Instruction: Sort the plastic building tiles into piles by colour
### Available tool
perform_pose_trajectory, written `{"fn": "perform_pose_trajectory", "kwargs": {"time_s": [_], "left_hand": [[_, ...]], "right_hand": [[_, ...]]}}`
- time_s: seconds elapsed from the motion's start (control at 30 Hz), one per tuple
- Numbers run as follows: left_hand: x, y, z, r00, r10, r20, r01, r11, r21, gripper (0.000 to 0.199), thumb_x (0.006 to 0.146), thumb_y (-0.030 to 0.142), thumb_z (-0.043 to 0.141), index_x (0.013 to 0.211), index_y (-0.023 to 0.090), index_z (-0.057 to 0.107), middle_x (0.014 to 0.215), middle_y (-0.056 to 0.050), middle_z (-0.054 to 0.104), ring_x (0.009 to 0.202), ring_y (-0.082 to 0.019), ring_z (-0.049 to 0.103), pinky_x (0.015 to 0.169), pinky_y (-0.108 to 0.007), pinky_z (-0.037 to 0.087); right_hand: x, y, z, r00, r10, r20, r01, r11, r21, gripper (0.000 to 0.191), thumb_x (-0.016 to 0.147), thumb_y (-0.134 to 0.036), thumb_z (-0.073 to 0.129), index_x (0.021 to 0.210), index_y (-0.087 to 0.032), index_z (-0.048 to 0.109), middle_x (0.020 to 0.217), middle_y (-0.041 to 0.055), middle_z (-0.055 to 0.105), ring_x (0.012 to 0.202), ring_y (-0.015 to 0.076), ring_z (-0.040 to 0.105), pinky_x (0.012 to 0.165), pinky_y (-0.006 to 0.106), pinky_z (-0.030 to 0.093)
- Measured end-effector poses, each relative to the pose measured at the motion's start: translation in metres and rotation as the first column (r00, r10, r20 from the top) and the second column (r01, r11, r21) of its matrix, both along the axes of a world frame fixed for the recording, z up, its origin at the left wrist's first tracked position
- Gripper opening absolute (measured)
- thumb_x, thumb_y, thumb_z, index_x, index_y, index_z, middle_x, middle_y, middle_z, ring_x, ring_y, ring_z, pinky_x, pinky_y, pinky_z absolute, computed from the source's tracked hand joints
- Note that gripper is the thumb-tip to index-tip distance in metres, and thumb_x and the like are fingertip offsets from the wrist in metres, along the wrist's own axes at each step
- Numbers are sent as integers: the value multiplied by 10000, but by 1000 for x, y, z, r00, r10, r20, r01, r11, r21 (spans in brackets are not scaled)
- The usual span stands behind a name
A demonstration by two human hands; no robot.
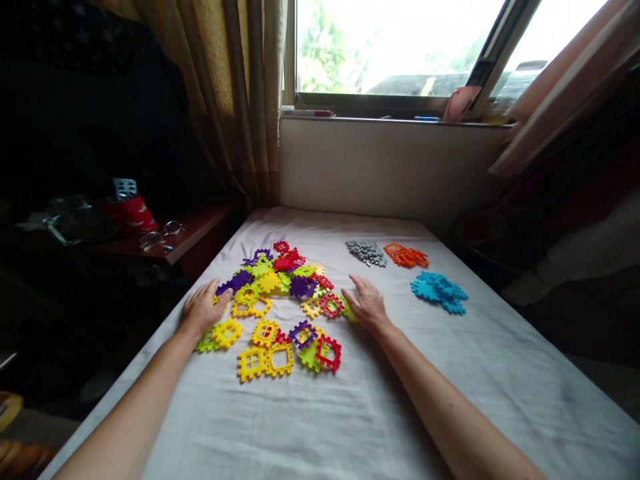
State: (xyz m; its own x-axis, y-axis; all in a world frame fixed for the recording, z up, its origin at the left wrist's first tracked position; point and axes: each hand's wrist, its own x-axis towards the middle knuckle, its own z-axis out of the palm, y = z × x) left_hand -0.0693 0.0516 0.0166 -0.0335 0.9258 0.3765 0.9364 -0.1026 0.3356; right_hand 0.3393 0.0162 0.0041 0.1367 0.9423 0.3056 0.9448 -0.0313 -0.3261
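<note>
A mixed heap of plastic interlocking tiles [269, 283] in yellow, lime, purple and red lies on the white sheet. At its left edge rests my left hand [204, 305], fingers extended, beside purple and yellow tiles. My right hand [367, 301] is at the heap's right edge, fingers apart, close to a red square frame tile [331, 305] and a lime tile partly hidden by the fingers. Nearer to me are loose pieces: a yellow window tile [252, 364], a purple frame tile [303, 335] and a red frame tile [329, 353]. I see nothing held in either hand.
Sorted piles lie to the right: grey tiles [366, 253], orange tiles [406, 255] and blue tiles [439, 291]. On the left, a dark red side table [200, 230] carries glasses [163, 235] and a red container [133, 215]. A wall and window stand beyond the sheet [450, 373].
</note>
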Motion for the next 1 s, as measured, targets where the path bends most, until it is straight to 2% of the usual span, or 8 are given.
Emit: {"fn": "perform_pose_trajectory", "kwargs": {"time_s": [0.13, 0.27, 0.33, 0.43, 0.53, 0.77, 0.9, 1.0], "left_hand": [[33, 4, -7, 991, -116, 63, 120, 991, -67, 673, 873, 602, 368, 1315, 131, 558, 1394, -178, 566, 1319, -290, 507, 1117, -454, 378], [56, -3, -1, 930, -219, 295, 231, 973, -7, 648, 897, 631, 354, 1251, 156, 616, 1364, -140, 599, 1275, -258, 551, 1086, -394, 431], [49, 0, 3, 891, -213, 400, 209, 976, 55, 598, 919, 615, 340, 1212, 183, 634, 1274, -105, 663, 1204, -236, 603, 1035, -367, 477], [29, 11, 4, 879, -120, 461, 67, 989, 130, 583, 916, 613, 345, 1157, 175, 645, 1201, -114, 696, 1139, -242, 639, 985, -372, 510], [18, 22, -3, 896, -63, 439, -11, 986, 165, 611, 902, 624, 349, 1167, 150, 628, 1211, -150, 687, 1133, -260, 643, 977, -392, 514], [30, 18, -16, 979, -127, 162, 114, 990, 88, 581, 930, 558, 360, 1332, 178, 537, 1355, -152, 606, 1270, -282, 554, 1115, -512, 360], [31, 14, -15, 988, -138, 69, 137, 990, 10, 552, 945, 522, 360, 1365, 196, 511, 1367, -137, 601, 1293, -270, 531, 1136, -525, 310], [31, 14, -14, 991, -132, 38, 132, 991, 7, 570, 947, 522, 360, 1394, 191, 482, 1413, -146, 560, 1326, -268, 497, 1142, -513, 300]], "right_hand": [[-64, 9, 4, 990, 10, -142, -13, 1000, -26, 502, 960, -484, 420, 1389, -238, 508, 1400, 129, 562, 1299, 284, 487, 1074, 518, 330], [-88, 13, 12, 972, 135, -194, -122, 989, 78, 427, 953, -436, 466, 1334, -266, 559, 1376, 103, 586, 1267, 262, 522, 1070, 483, 353], [-87, 22, 18, 976, 135, -172, -115, 986, 119, 434, 939, -441, 494, 1320, -253, 581, 1405, 117, 557, 1287, 275, 502, 1078, 480, 350], [-83, 53, 32, 984, 81, -156, -71, 995, 67, 472, 934, -474, 499, 1340, -247, 579, 1447, 132, 508, 1315, 282, 475, 1082, 465, 358], [-89, 98, 47, 986, 76, -152, -87, 994, -69, 535, 924, -549, 489, 1377, -270, 552, 1476, 127, 472, 1349, 276, 441, 1075, 437, 375], [-151, 189, 65, 984, 139, -108, -169, 917, -362, 741, 842, -762, 420, 1448, -337, 455, 1497, 137, 421, 1358, 349, 410, 1063, 572, 351], [-191, 200, 62, 956, 290, -47, -280, 850, -447, 715, 811, -780, 447, 1376, -352, 538, 1425, 139, 487, 1323, 372, 427, 1030, 622, 352], [-203, 187, 64, 904, 427, 2, -382, 813, -439, 615, 794, -708, 562, 1277, -333, 631, 1355, 124, 549, 1255, 343, 489, 1007, 528, 409]]}}
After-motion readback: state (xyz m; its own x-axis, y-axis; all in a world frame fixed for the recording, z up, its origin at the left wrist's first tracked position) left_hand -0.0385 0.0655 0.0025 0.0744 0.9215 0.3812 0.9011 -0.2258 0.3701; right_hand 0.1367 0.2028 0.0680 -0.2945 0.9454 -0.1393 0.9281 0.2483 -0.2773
